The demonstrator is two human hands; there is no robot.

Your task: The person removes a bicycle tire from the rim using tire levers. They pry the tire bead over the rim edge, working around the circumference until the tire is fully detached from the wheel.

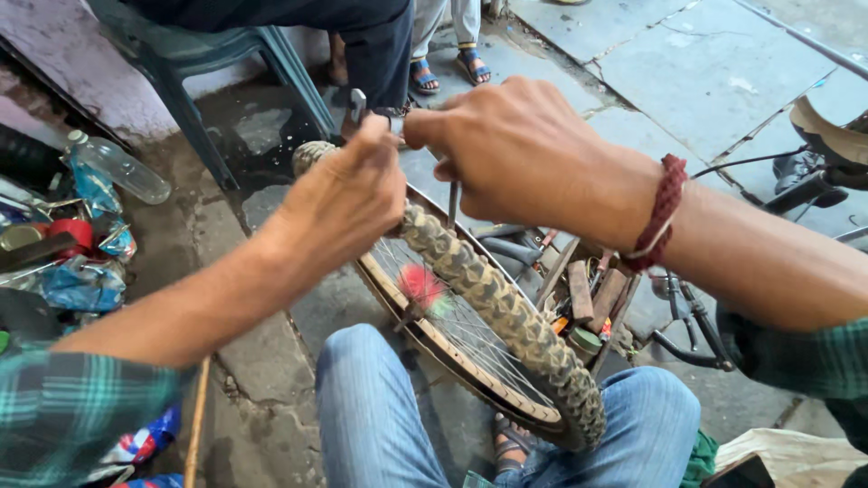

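My left hand [348, 194] is closed around the knobby tyre [506, 316] at the top of the bicycle wheel [461, 348], which stands between my knees, and my right hand [520, 154] is closed on a thin metal lever [452, 203] that goes down to the rim just beside it; I think the lever can slip from the rim and hit my left fingers, or pinch the tube inside, because I press hard and the tool is narrow. I count one wheel, one tyre, one red-green brush [422, 287] in the spokes, one lever, one plastic bottle [122, 167] and one green chair [226, 54]
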